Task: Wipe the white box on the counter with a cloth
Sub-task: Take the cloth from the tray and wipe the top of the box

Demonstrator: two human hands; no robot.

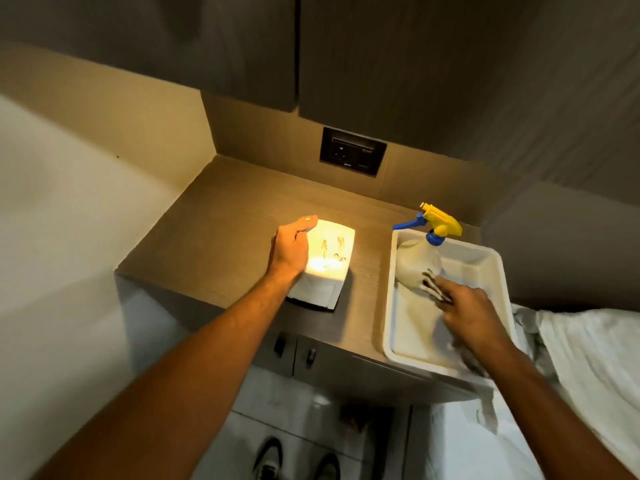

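Observation:
The white box (329, 261) lies flat on the brown counter (214, 237), lit by a bright warm spot, with brownish marks on its top. My left hand (291, 251) rests on the box's left edge, fingers curled over its far corner. My right hand (474, 313) is inside the white tray (498, 268) at the right, fingers closed on a light cloth (433, 282) that trails under the hand toward the tray's near edge.
A spray bottle (420, 258) with a yellow and blue trigger head stands at the tray's far end. A dark socket plate (351, 150) sits on the back wall. Cupboards hang overhead. White bedding (588, 358) lies to the right. Shoes show on the floor below.

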